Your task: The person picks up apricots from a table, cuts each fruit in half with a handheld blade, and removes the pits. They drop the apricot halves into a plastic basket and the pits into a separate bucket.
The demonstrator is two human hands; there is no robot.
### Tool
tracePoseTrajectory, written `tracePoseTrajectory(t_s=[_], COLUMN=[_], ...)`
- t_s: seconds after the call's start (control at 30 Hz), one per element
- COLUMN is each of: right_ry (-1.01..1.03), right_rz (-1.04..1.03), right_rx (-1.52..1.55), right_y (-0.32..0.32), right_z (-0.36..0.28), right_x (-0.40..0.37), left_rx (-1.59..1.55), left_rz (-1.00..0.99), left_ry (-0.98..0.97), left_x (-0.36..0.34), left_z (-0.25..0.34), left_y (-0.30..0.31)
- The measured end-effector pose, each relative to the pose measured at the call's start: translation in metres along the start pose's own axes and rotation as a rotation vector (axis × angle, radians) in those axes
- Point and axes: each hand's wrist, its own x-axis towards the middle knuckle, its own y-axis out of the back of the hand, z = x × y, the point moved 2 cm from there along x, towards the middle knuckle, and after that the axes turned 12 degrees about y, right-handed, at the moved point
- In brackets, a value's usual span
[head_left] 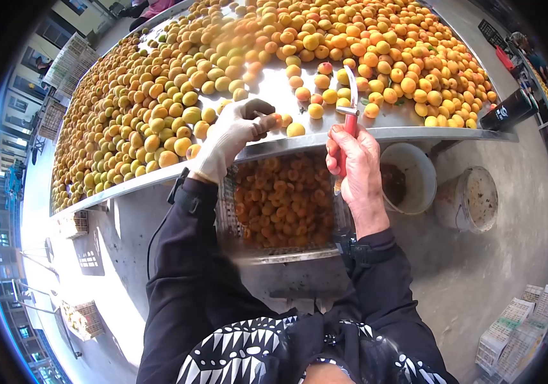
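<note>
My left hand [232, 133], in a pale glove with dark fingertips, is raised at the table's front edge. Its fingers are curled together beside a small orange fruit; whether they grip it is unclear. My right hand [356, 163] is bare and wrapped round the red handle of a knife [351, 110], its curved blade pointing up and away over the metal table [389, 133]. Yellow-orange apricots [158, 125] cover much of the tabletop. Below the edge, between my forearms, a crate [226, 221] holds many darker orange fruit pieces [286, 205].
A white bucket [422, 185] with dark contents and a dirty second bucket [479, 198] stand under the table at the right. A black object [511, 110] sits at the table's right corner. Crates [511, 329] are stacked at lower right; another [83, 320] lies at left.
</note>
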Motion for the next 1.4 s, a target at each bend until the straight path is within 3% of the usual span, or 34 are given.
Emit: tracePoseTrajectory(t_s=[0.17,0.27,0.47,0.7,0.8,0.87,1.0,1.4], right_ry=[0.047,0.048,0.009,0.013,0.046,0.195,0.391,0.375], right_rz=[-0.161,-0.191,-0.222,-0.179,-0.201,-0.302,-0.435,-0.535], right_rx=[-0.167,-0.164,-0.166,-0.079,-0.172,-0.428,-0.556,-0.636], right_y=[-0.020,-0.032,-0.033,-0.040,-0.041,-0.042,-0.042,-0.051], right_z=[0.002,0.008,0.013,0.018,0.016,0.015,0.026,0.025], right_x=[-0.013,-0.020,-0.021,-0.024,-0.030,-0.039,-0.053,-0.062], left_rx=[-0.420,-0.569,-0.498,-0.406,-0.513,-0.596,-0.652,-0.661], left_rz=[0.018,-0.089,-0.204,-0.085,0.064,0.110,0.191,0.281], left_ry=[-0.122,-0.157,-0.136,-0.089,-0.136,-0.180,-0.233,-0.299], left_x=[-0.062,-0.079,-0.081,-0.084,-0.090,-0.094,-0.098,-0.104], left_z=[0.014,0.012,0.005,-0.005,-0.003,-0.002,-0.005,0.000], left_y=[-0.020,-0.035,-0.033,-0.030,-0.021,-0.015,-0.009,-0.007])
